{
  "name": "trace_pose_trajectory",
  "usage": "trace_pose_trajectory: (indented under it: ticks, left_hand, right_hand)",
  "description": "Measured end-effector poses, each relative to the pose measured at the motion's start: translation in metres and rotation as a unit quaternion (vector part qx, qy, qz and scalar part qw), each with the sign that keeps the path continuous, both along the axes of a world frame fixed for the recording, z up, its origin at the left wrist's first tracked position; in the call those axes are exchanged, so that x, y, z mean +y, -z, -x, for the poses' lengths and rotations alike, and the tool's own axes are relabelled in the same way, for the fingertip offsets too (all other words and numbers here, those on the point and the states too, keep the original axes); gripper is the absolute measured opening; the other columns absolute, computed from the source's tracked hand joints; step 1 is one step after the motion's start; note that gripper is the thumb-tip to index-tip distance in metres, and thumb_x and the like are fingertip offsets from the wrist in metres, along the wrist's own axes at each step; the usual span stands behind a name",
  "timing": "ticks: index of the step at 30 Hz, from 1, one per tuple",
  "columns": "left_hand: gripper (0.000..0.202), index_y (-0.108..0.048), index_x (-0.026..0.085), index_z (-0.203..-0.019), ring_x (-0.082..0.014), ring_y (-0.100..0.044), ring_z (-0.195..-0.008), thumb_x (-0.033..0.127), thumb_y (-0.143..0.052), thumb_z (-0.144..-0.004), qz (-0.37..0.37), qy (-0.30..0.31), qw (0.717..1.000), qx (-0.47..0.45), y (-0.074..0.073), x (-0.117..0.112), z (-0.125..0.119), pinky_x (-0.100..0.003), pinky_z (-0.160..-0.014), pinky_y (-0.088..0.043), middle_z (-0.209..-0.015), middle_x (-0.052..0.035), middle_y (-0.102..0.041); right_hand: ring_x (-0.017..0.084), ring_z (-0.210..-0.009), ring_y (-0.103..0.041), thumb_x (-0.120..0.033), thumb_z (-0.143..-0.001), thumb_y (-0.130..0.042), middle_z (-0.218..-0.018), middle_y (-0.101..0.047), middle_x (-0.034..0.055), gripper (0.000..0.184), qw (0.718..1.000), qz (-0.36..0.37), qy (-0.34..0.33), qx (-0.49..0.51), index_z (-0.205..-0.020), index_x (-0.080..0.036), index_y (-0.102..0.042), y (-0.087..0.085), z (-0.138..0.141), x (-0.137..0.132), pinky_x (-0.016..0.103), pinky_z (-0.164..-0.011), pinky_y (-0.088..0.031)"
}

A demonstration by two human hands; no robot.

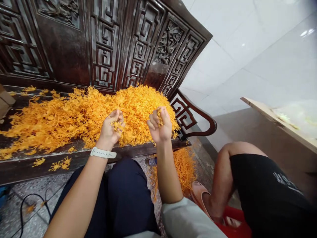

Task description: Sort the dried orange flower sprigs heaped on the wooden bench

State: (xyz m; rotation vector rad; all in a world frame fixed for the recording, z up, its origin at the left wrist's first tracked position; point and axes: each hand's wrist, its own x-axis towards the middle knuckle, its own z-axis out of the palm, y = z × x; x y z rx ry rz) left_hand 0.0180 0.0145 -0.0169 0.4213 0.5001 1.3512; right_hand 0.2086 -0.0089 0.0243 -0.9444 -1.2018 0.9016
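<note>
A big heap of orange plastic sprigs (81, 115) covers the seat of a dark carved wooden bench (22, 165). My left hand (111, 127), with a white wristband, is curled around a small orange plastic piece (117, 125) just in front of the heap. Beside it, my right hand (160, 124) is closed in a loose fist on another orange piece (159, 116). Both hands are raised above the bench's front edge, over my dark trousers (123, 195).
More orange pieces (184, 167) are piled on the floor under the bench's right end. A person in black shorts (262, 188) sits at the right on a red stool (235, 224). A pale board (279, 122) juts in at right. A black cable (27, 205) lies on the floor.
</note>
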Motion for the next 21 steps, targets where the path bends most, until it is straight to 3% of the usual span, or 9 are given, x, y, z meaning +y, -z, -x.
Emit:
trace_pose_trajectory:
  ticks: [2, 3, 5, 7, 11, 13, 16, 18, 21]
  left_hand:
    - [0.021, -0.072, 0.014, -0.079, -0.0046, -0.035, -0.048, 0.027, -0.087, -0.072, -0.014, 0.018, 0.998, 0.064, 0.004, -0.001, -0.003, -0.018, -0.042, -0.027, -0.061, 0.0045, -0.048]
    - [0.024, -0.075, 0.013, -0.08, -0.0045, -0.037, -0.049, 0.03, -0.09, -0.07, -0.025, 0.019, 0.995, 0.097, 0.006, -0.002, -0.005, -0.018, -0.043, -0.029, -0.061, 0.0032, -0.051]
    - [0.03, -0.079, 0.013, -0.081, -0.005, -0.042, -0.051, 0.035, -0.095, -0.068, -0.046, 0.018, 0.987, 0.152, 0.01, -0.004, -0.01, -0.019, -0.044, -0.03, -0.067, -0.0006, -0.06]
    - [0.034, -0.081, 0.014, -0.081, -0.0058, -0.044, -0.053, 0.04, -0.097, -0.067, -0.066, 0.024, 0.98, 0.188, 0.013, -0.005, -0.014, -0.019, -0.044, -0.029, -0.069, -0.0025, -0.063]
    - [0.039, -0.083, 0.015, -0.081, -0.0066, -0.042, -0.053, 0.047, -0.097, -0.066, -0.071, 0.022, 0.967, 0.242, 0.014, -0.004, -0.016, -0.02, -0.042, -0.024, -0.066, -0.0015, -0.058]
    - [0.039, -0.083, 0.015, -0.081, -0.0066, -0.041, -0.053, 0.049, -0.096, -0.066, -0.065, 0.02, 0.965, 0.254, 0.015, -0.004, -0.015, -0.019, -0.042, -0.022, -0.067, -0.0015, -0.058]
    - [0.035, -0.081, 0.016, -0.078, -0.0068, -0.041, -0.053, 0.046, -0.096, -0.066, -0.069, 0.02, 0.963, 0.261, 0.015, -0.005, -0.015, -0.019, -0.042, -0.02, -0.07, -0.0023, -0.061]
    - [0.033, -0.079, 0.016, -0.073, -0.007, -0.042, -0.054, 0.043, -0.096, -0.066, -0.086, 0.024, 0.96, 0.265, 0.015, -0.005, -0.015, -0.019, -0.044, -0.024, -0.07, -0.003, -0.062]
    - [0.03, -0.078, 0.015, -0.071, -0.0071, -0.039, -0.05, 0.041, -0.093, -0.067, -0.107, 0.033, 0.96, 0.255, 0.013, -0.003, -0.018, -0.02, -0.045, -0.026, -0.058, 0.0, -0.053]
  right_hand:
    - [0.019, -0.077, -0.054, -0.069, -0.101, -0.054, -0.087, -0.054, 0.0035, 0.045, 0.977, -0.011, 0.105, -0.187, -0.118, -0.029, -0.061, -0.012, -0.016, 0.033, 0.035, -0.072, -0.053]
    - [0.025, -0.099, -0.061, -0.075, -0.097, -0.056, -0.106, -0.06, 0.0105, 0.057, 0.95, -0.011, 0.154, -0.272, -0.125, -0.026, -0.062, -0.016, -0.023, 0.049, 0.044, -0.091, -0.056]
    - [0.036, -0.137, -0.051, -0.085, -0.093, -0.053, -0.141, -0.053, 0.0223, 0.079, 0.898, -0.007, 0.21, -0.386, -0.135, -0.019, -0.062, -0.019, -0.035, 0.072, 0.06, -0.118, -0.041]
    - [0.039, -0.15, -0.042, -0.09, -0.093, -0.042, -0.154, -0.044, 0.0253, 0.088, 0.884, -0.014, 0.209, -0.418, -0.135, -0.017, -0.065, -0.017, -0.038, 0.081, 0.064, -0.127, -0.031]
    - [0.033, -0.154, -0.043, -0.088, -0.098, -0.034, -0.155, -0.051, 0.0193, 0.08, 0.908, -0.06, 0.14, -0.391, -0.119, -0.021, -0.073, -0.006, -0.025, 0.065, 0.059, -0.13, -0.03]
    - [0.029, -0.147, -0.051, -0.08, -0.101, -0.044, -0.148, -0.06, 0.0152, 0.066, 0.926, -0.069, 0.063, -0.366, -0.112, -0.023, -0.075, -0.002, -0.014, 0.053, 0.053, -0.126, -0.037]
    - [0.023, -0.12, -0.066, -0.065, -0.099, -0.064, -0.123, -0.073, 0.0097, 0.043, 0.949, -0.048, -0.067, -0.306, -0.098, -0.024, -0.076, 0.001, -0.002, 0.043, 0.042, -0.103, -0.052]
    - [0.02, -0.098, -0.067, -0.058, -0.096, -0.07, -0.101, -0.074, 0.0061, 0.035, 0.958, -0.041, -0.081, -0.271, -0.09, -0.023, -0.073, 0.005, 0.002, 0.044, 0.037, -0.088, -0.053]
    - [0.016, -0.079, -0.058, -0.048, -0.095, -0.069, -0.081, -0.066, 0.0018, 0.03, 0.968, -0.058, -0.036, -0.243, -0.08, -0.022, -0.069, 0.018, 0.006, 0.06, 0.034, -0.079, -0.047]
